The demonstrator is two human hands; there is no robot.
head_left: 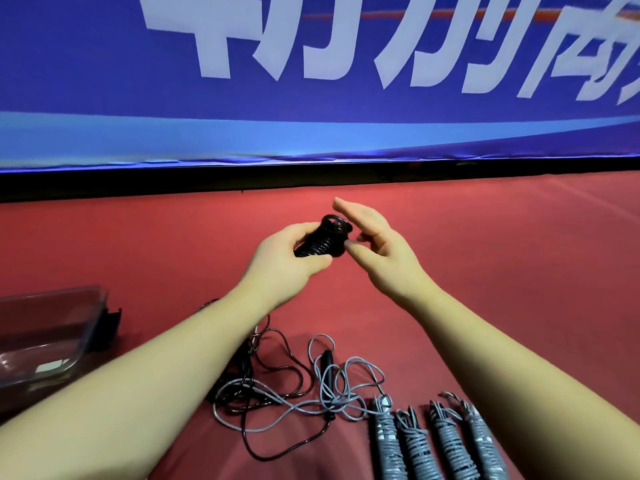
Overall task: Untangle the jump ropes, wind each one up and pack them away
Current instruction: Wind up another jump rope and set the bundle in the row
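Note:
My left hand (pixel 287 258) grips a black jump rope bundle (pixel 323 239), its cord wound round the handles. My right hand (pixel 375 237) is at the bundle's top end, fingers straight and pointing up-left, thumb touching the coil. On the red floor below lies a tangle of black cord (pixel 273 362) and grey cord (pixel 332 393) with a black handle (pixel 328 370) in it. Several wound grey rope bundles (pixel 436 445) lie side by side at the lower right.
A clear plastic box (pixel 48 337) with a black latch sits on the floor at the left. A blue banner (pixel 311 81) with white lettering stands behind, with a black base strip along the red floor (pixel 502 254).

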